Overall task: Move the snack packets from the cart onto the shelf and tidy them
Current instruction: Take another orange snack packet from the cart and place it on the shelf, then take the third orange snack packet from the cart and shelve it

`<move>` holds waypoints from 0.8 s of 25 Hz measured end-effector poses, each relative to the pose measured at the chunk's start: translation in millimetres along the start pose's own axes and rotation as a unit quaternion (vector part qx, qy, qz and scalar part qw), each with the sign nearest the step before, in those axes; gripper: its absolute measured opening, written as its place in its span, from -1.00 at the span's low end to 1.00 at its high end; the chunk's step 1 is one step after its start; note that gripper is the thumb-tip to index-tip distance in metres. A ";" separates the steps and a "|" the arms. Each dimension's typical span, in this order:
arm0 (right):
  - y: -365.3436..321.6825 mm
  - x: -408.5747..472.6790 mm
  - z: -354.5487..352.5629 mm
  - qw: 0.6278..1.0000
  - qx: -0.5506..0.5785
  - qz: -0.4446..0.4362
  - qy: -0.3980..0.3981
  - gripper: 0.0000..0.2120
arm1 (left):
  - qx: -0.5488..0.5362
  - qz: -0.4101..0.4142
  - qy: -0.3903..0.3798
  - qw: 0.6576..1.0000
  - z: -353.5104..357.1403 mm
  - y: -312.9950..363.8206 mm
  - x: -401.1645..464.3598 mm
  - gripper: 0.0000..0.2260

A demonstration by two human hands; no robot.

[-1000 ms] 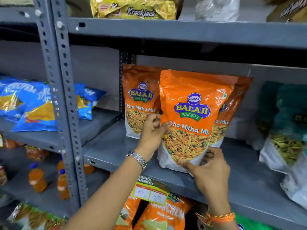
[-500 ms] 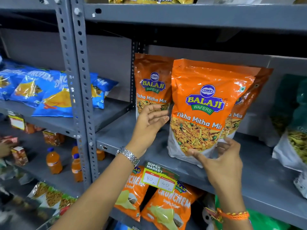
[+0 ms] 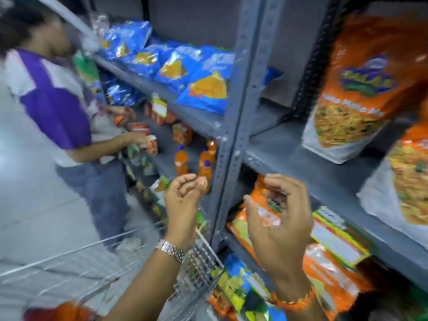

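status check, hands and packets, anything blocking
Left hand and right hand both empty, fingers loosely curled. Orange packets upright on shelf. Wire cart below, path clear.

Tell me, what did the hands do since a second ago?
Both hands let go of the orange packet and pulled back from the shelf. The left hand and right hand now hang empty above the cart, and the view swung left. The packet stayed standing on the shelf.

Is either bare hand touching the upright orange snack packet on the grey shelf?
Apart. Head view: left hand and right hand hang empty below the orange snack packet, grey shelf between.
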State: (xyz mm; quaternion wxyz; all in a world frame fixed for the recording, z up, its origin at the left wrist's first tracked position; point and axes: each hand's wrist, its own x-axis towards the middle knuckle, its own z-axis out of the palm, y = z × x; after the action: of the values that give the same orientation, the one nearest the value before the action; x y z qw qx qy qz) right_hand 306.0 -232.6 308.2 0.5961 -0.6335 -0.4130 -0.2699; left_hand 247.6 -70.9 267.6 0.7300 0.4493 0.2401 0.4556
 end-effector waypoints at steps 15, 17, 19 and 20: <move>102.7 -298.6 298.6 0.619 0.067 0.210 -0.754 -0.61 | 0.468 -0.254 0.329 0.780 -329.2 -113.5 -89.7 -0.63; 108.2 -332.0 322.5 0.549 0.047 0.217 -0.806 -0.49 | 0.471 -0.284 0.345 0.761 -344.9 -120.2 -92.9 -0.51; 111.9 -361.7 348.6 0.494 0.036 0.217 -0.841 -0.33 | 0.469 -0.311 0.343 0.752 -360.2 -132.7 -93.0 -0.46; 113.2 -372.6 359.8 0.473 0.032 0.219 -0.853 -0.26 | 0.483 -0.320 0.333 0.744 -366.4 -137.2 -92.3 -0.46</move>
State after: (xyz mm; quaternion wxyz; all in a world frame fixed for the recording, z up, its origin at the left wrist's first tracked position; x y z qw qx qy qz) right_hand 156.4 50.1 -114.6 0.0097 -0.6011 -0.5736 0.5564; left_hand -12.5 -17.0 -34.1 0.3917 0.4582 0.7857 0.1387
